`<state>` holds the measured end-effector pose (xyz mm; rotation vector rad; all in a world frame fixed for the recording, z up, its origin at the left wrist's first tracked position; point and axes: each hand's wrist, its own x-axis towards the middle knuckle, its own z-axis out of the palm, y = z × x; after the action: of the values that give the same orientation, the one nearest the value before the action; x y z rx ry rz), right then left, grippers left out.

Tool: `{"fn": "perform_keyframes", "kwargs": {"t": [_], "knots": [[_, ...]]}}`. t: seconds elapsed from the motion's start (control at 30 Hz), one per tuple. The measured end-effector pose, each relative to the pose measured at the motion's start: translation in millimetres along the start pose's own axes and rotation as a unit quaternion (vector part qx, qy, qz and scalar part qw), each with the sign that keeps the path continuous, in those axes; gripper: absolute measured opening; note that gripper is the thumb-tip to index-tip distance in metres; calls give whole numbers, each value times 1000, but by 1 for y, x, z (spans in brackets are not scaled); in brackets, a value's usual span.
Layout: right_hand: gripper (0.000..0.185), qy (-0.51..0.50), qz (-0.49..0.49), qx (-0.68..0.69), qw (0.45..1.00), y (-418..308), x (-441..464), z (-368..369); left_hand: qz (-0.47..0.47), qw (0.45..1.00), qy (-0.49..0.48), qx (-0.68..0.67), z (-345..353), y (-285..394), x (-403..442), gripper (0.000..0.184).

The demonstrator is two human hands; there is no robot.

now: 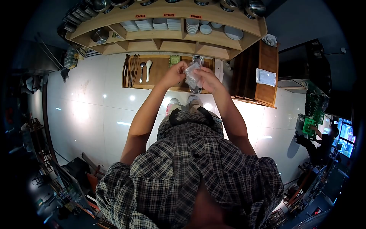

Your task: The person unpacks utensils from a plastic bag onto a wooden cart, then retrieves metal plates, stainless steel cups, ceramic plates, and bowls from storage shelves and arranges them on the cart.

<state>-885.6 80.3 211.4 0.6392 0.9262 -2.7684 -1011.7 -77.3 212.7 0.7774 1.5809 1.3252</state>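
Observation:
Over an open wooden drawer (159, 78), both hands hold a crumpled clear plastic packet (193, 76). My left hand (176, 74) pinches its left edge with fingers closed. From the other side, my right hand (208, 79) grips it, thumb across the plastic. Whatever the packet contains cannot be made out. Partly hidden beneath it is a shiny metal oblong piece (197, 59) in the drawer. A green patterned packet (175, 59) lies just beyond my left hand. Further left in the drawer are a white soup spoon (148, 71), a metal spoon (142, 71) and several chopsticks (134, 70).
A wooden shelf unit (160, 45) stands behind the drawer, with stacked white dishes (160, 24) and metal pots on top. On the right, a wooden cabinet (267, 57) bears a white packet (265, 77). Another person (322, 143) is near green crates (308, 125) at far right.

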Motion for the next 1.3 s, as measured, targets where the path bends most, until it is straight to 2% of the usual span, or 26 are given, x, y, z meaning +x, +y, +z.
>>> {"fn": "perform_keyframes", "kwargs": {"t": [0.07, 0.1, 0.17, 0.3, 0.4, 0.47, 0.5, 0.57, 0.7, 0.8, 0.87, 0.9, 0.97, 1.0, 1.07, 1.1, 1.17, 1.3], "knots": [[21, 45, -1, 60, 997, 11, 4, -1, 57, 994, 6, -90, 5, -1, 1, 43], [21, 46, -1, 61, 997, 12, 3, 0, 56, 994, 5, -90, 6, 4, -1, 43], [19, 38, -5, 53, 998, 13, 2, 1, 21, 996, 29, -88, 9, 15, -5, 56], [17, 64, -14, 35, 997, 15, 3, 2, -5, 994, 32, -103, 7, 27, -10, 65], [15, 60, 17, 30, 998, 19, 5, -2, -31, 993, 37, -109, 6, 23, -9, 72], [13, 57, 30, 101, 993, 20, 2, 5, 80, 985, 88, -123, 12, 19, -5, 70], [13, 57, 30, 100, 993, 23, 3, 6, 81, 985, 88, -124, 14, 25, -6, 70], [12, 6, 47, 155, 987, 30, 5, 5, -7, 986, 91, -142, 18, 36, -9, 66], [14, 8, 27, 181, 983, 31, 4, 17, 32, 988, 117, -93, 22, 12, -1, 64], [17, 66, -11, 163, 984, 29, 2, 26, 56, 983, 159, -67, 26, 12, -1, 58], [20, 52, -62, 117, 990, 27, 2, 29, -16, 967, 250, 38, 28, 14, -2, 47], [20, 53, -62, 116, 990, 30, 4, 25, -16, 967, 250, 38, 27, 12, -3, 47], [19, 117, -96, 58, 987, 37, 12, 16, -84, 944, 272, -165, 24, 5, -5, 30], [19, 117, -95, 57, 987, 36, 13, 17, -83, 944, 273, -165, 22, -3, -5, 30], [15, 201, -159, -15, 966, 34, 13, 18, -44, 919, 380, -90, 18, -20, -4, 24], [15, 201, -159, -15, 966, 35, 14, 16, -44, 919, 380, -90, 20, -18, -5, 24], [13, 220, -220, -76, 947, 37, 15, 11, -25, 954, 292, -62, 23, -15, -8, 27], [13, 227, -224, -88, 944, 36, 12, 16, -31, 972, 231, -3, 34, -7, -8, 28]]}}
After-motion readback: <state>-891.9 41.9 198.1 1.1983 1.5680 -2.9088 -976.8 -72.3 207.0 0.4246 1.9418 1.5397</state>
